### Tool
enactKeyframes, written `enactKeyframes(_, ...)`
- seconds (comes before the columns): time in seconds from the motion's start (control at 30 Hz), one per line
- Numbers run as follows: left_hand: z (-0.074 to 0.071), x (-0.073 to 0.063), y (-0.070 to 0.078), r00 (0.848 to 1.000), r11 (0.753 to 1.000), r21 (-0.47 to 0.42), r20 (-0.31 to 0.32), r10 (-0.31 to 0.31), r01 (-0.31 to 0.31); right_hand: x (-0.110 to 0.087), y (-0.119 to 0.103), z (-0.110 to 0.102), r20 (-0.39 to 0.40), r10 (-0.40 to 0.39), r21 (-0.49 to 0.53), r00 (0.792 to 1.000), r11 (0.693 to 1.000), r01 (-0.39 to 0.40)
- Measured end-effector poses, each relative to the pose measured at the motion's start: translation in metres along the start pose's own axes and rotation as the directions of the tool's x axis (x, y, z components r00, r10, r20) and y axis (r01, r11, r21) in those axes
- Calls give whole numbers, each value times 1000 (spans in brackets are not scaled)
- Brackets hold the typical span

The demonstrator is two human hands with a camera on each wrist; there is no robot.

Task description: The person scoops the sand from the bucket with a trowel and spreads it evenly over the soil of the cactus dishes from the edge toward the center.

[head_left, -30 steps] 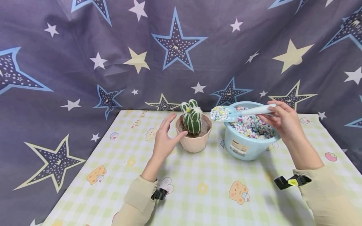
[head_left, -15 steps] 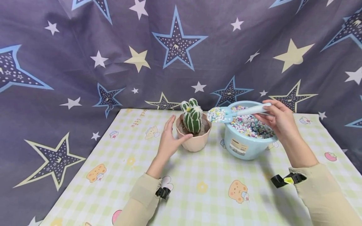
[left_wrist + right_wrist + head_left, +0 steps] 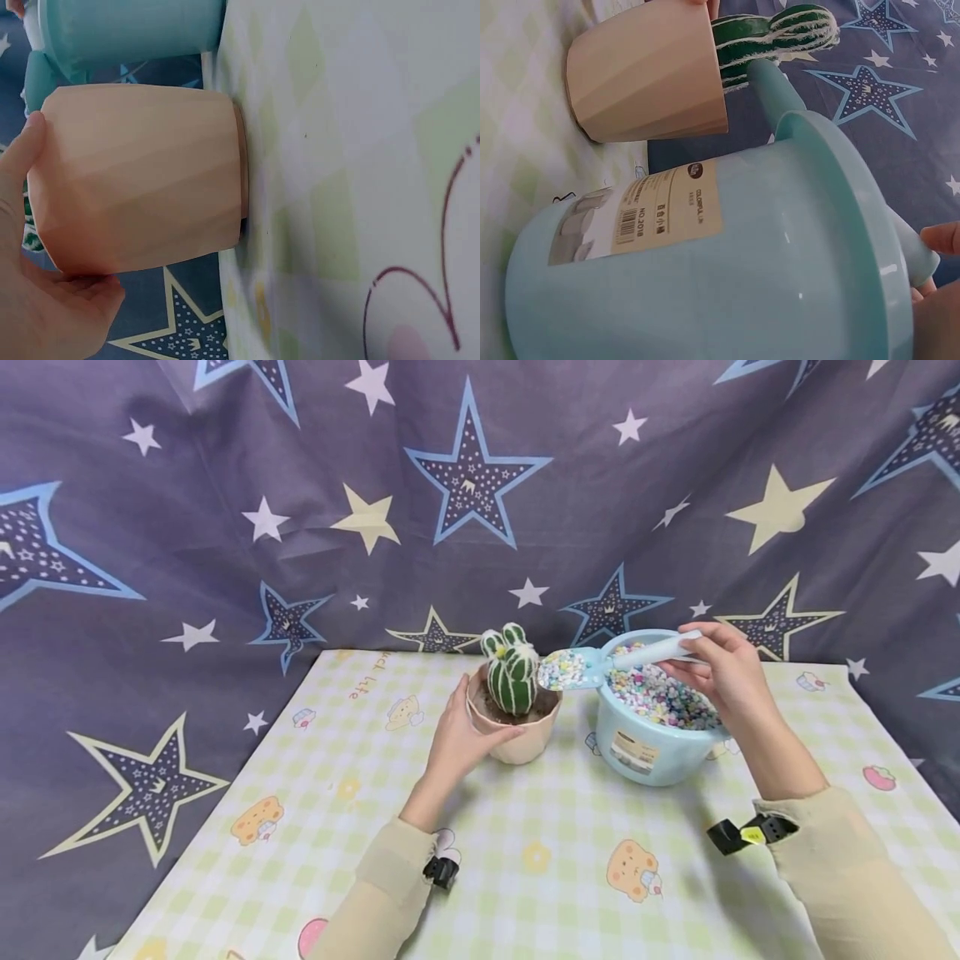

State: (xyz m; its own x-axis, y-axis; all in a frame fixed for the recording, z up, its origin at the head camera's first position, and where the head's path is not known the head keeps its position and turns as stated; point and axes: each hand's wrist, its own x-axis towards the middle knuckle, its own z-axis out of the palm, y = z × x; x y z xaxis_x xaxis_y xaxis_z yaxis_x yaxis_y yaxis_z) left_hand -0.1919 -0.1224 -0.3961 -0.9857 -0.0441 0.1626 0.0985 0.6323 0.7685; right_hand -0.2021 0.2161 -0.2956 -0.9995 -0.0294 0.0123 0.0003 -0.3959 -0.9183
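The person's left hand [image 3: 468, 735] grips a pale peach flowerpot [image 3: 519, 745], its thumb at the near rim and its fingers around the left side. Between and just beyond these fingers a green cactus [image 3: 513, 685] with white ridges stands upright in the greyish-brown fill [image 3: 544, 700] of the pot. The right hand [image 3: 726, 672] pinches the handle of a light-blue scoop [image 3: 596, 668] between thumb and fingers. From the right fingers the scoop reaches leftward, its blade heaped with multicoloured pellets [image 3: 561, 669] and its tip over the pot's right rim, beside the cactus; whether they touch cannot be told. Below the right fingers and to their left, a light-blue bucket [image 3: 686, 760] stands upright, holding more pellets [image 3: 663, 700], with a printed label [image 3: 633, 752] on its wall. Pot and bucket rest apart on the tabletop [image 3: 570, 810], under a green-and-white checked cloth [image 3: 360, 852]. Beyond both hands' fingers hangs a dark star-patterned backdrop [image 3: 315, 443].
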Motion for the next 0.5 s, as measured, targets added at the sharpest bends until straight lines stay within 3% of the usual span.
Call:
enactKeyframes(0.27,-2,-4,0,998,998,51,-50,-41,43,1,1,8,5,-12,-59,1000,998,12)
enactKeyframes(0.5,-3,-3,1,999,998,59,-41,-15,17,5,2,15,1,-32,-84,999,996,32)
